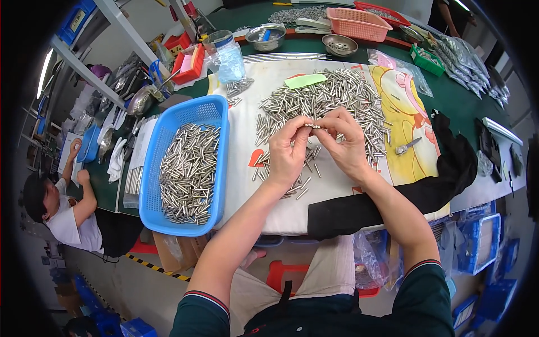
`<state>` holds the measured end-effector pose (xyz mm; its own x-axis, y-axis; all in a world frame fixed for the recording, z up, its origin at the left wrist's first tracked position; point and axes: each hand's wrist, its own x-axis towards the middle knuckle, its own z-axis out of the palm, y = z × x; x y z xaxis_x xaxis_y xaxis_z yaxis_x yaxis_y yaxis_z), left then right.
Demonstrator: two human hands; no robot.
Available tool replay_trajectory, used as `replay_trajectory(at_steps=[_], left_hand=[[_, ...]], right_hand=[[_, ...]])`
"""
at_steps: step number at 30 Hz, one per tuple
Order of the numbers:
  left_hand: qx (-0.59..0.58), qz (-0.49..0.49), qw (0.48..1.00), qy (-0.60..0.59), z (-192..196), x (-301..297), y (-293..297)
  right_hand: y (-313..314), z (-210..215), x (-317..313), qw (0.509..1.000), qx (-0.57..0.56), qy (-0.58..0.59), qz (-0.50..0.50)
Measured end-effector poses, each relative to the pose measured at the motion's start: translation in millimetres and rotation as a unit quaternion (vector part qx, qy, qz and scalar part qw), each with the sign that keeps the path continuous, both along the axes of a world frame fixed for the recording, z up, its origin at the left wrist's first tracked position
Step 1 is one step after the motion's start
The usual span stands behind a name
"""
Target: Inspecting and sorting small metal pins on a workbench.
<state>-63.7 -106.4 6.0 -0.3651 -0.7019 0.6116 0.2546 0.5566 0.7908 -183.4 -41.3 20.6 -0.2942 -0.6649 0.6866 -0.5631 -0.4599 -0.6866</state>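
Observation:
My left hand (290, 150) and my right hand (347, 139) meet above the near part of a big heap of small metal pins (331, 95). Between the fingertips of both hands runs a short row of metal pins (312, 126), their round ends showing. Both hands are closed in a pinch on this row. Beneath them, loose pins (303, 185) lie scattered on a printed cloth (247, 185). To the left stands a blue plastic basket (147, 180) with many like pins inside. A green paper slip (305, 81) rests on top of the heap.
Black cloth (348, 213) lies along the near right edge, beside a small folding knife (407, 146). Metal bowls (340, 45), a pink basket (359, 25) and a red bin (188, 64) stand at the back. Another person (67, 210) sits at the far left.

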Motion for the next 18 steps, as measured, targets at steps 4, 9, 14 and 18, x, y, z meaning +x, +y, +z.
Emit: replay_trajectory(at_steps=[4, 9, 14, 18], left_hand=[[-0.005, -0.008, 1.0, 0.012, -2, -1, -2], [0.006, -0.019, 1.0, 0.011, -1, 0, -2], [0.132, -0.064, 0.989, 0.005, 3, 2, 1], [0.251, -0.137, 0.958, -0.017, 8, 5, -2]], right_hand=[[-1, -1, 1, 1.0, -0.008, 0.0, 0.003], [-1, -1, 1, 1.0, -0.009, -0.001, -0.005], [0, 2, -3, 0.995, 0.077, -0.057, 0.016], [-1, 0, -10, 0.965, 0.195, -0.165, 0.058]])
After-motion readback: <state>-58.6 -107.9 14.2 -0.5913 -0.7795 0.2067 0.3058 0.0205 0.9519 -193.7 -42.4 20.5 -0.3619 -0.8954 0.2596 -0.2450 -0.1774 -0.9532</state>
